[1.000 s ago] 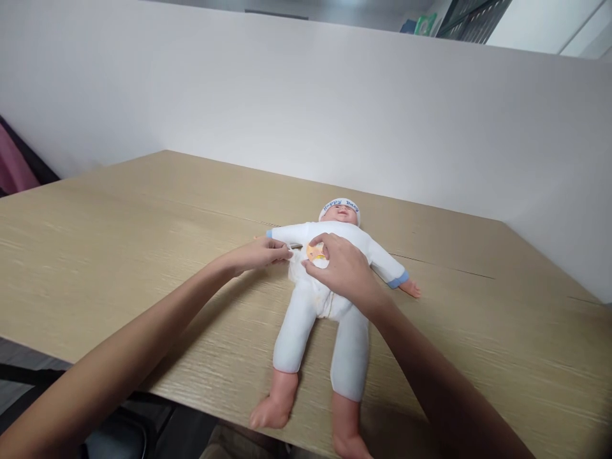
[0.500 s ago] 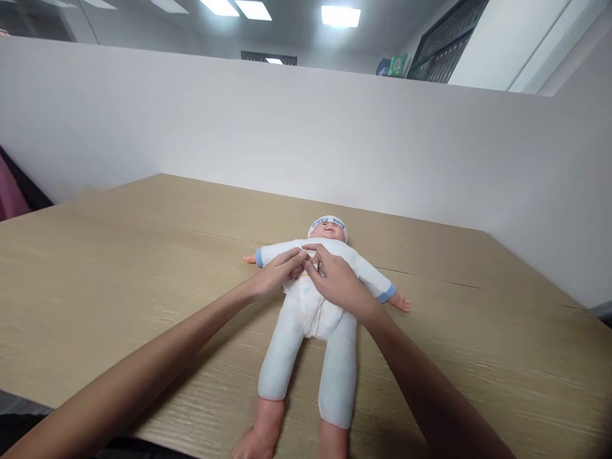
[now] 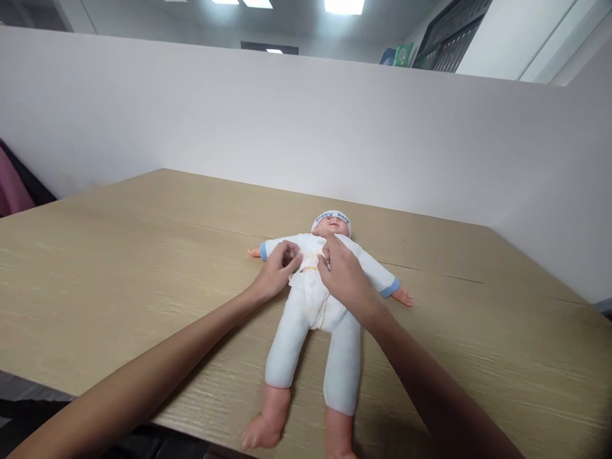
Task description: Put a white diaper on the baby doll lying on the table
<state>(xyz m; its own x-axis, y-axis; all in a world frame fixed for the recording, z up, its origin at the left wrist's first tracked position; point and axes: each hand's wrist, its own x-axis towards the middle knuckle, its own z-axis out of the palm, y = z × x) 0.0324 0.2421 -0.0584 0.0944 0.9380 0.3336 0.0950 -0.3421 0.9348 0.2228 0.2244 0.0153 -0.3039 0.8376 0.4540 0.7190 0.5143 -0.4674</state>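
Note:
A baby doll (image 3: 313,312) in a white suit with blue cuffs and a white cap lies on its back on the wooden table (image 3: 119,255), arms spread, bare feet at the near edge. My left hand (image 3: 277,271) rests on the doll's chest beside its right arm, fingers curled and pinching the white cloth. My right hand (image 3: 342,274) lies on the upper chest just below the chin, fingers bent and pressed on the suit. The cloth between my two hands is bunched.
A white partition wall (image 3: 306,127) runs along the table's far and right sides. A pink and dark object (image 3: 14,185) shows at the far left. The table's near edge cuts across the bottom left.
Both hands have crept up the doll's front from the belly to the upper chest. The orange patch seen at the waist a second ago is now covered by the suit.

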